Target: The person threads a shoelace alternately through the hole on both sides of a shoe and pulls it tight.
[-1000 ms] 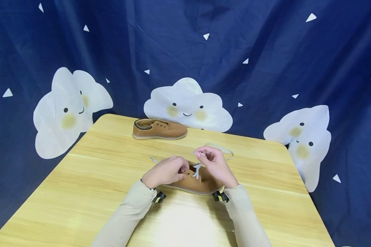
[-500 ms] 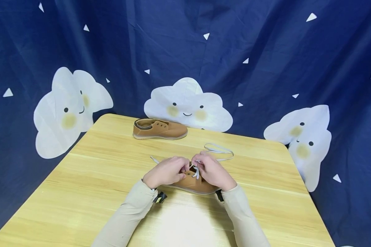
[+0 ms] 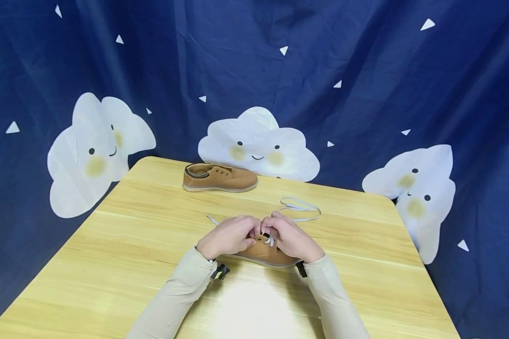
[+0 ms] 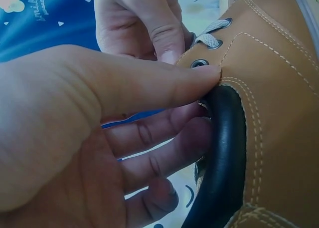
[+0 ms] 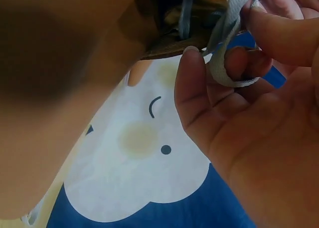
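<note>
A brown lace-up shoe point(image 3: 275, 257) lies on the table between both hands, toe to the right. My left hand point(image 3: 229, 234) pinches its eyelet flap; in the left wrist view the thumb presses beside the bare top eyelet point(image 4: 200, 64), with other fingers inside by the black padded collar point(image 4: 228, 138). A pale grey shoelace point(image 4: 208, 40) runs through the lower eyelets. My right hand point(image 3: 296, 239) works close against the flap. In the right wrist view, thumb and finger pinch the shoelace point(image 5: 218, 71), a loop of which hangs among the fingers.
A second brown shoe point(image 3: 237, 180), with no lace in its eyelets, stands at the table's back edge. Slack shoelace point(image 3: 309, 219) curls on the table beyond my right hand. A lace end point(image 3: 212, 219) shows behind my left wrist. The blue curtain point(image 3: 174, 56) hangs behind the table point(image 3: 110, 263).
My right hand has come down and left from above the shoe to the eyelet flap, beside my left fingers, bringing the lace with it. My left hand keeps its place.
</note>
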Available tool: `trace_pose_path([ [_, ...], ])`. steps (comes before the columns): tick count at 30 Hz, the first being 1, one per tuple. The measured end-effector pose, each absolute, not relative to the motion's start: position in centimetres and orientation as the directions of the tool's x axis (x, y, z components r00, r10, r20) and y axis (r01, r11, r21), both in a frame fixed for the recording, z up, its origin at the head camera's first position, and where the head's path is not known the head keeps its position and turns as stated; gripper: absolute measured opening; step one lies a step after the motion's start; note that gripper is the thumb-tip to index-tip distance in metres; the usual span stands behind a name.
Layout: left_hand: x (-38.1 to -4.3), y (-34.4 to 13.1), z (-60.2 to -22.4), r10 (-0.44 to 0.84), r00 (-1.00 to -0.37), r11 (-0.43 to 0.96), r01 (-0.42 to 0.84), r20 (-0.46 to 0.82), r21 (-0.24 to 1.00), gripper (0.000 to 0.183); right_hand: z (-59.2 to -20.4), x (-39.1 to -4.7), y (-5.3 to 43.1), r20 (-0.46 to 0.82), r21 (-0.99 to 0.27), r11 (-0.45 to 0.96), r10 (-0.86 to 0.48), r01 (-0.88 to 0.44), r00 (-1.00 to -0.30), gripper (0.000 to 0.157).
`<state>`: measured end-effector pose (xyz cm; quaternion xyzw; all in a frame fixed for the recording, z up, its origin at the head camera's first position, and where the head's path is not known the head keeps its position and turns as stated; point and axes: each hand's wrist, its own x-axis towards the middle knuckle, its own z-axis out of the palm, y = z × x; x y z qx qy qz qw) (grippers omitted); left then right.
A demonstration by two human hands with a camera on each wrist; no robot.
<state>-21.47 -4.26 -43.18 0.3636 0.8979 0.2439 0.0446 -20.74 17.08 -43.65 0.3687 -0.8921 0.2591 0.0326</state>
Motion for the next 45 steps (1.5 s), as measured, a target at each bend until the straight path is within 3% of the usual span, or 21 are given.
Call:
trace_pose_path([
  [14,-21.2,-4.2,-43.0,0.661,-0.746,0.635,0.616,0.083,0.466,0.014,-44.0,-20.7,16.8,0.231,-0.423,0.609,-0.643,-0.671,-0.73,0.022],
  [21,-20.3,-3.7,-42.5,0.634,-0.764,0.699,0.633,0.121,0.333,0.02,-43.3,-20.3,16.7,0.219,-0.377,0.651,-0.628,-0.658,-0.747,0.028],
  [29,-19.0,-2.2,-43.2,0.603,-0.757,0.777,0.628,0.253,0.027,0.037,-43.4,-20.1,16.2,0.254,-0.296,0.672,-0.629,-0.678,-0.734,0.026],
  [35,-18.9,-2.2,-43.3,0.594,-0.763,0.782,0.622,0.256,0.042,0.047,-42.7,-20.2,17.2,0.228,-0.414,0.63,-0.628,-0.658,-0.744,0.015],
  [38,-18.9,-2.4,-42.9,0.599,-0.773,0.773,0.626,0.209,0.101,0.045,-42.2,-20.3,18.5,0.158,-0.524,0.634,-0.583,-0.568,-0.797,0.034],
  [40,-18.8,-2.6,-42.5,0.604,-0.777,0.765,0.627,0.174,0.143,0.044,-42.0,-20.2,19.3,0.068,-0.562,0.674,-0.54,-0.48,-0.839,0.057],
  [43,-18.5,-2.8,-41.9,0.61,-0.781,0.758,0.625,0.136,0.186,0.045,-42.2,-20.2,20.0,-0.106,-0.543,0.758,-0.489,-0.361,-0.866,0.084],
  [45,-18.3,-2.9,-41.5,0.614,-0.78,0.755,0.624,0.12,0.202,0.047,-42.6,-20.3,20.1,-0.188,-0.495,0.803,-0.472,-0.331,-0.862,0.094],
])
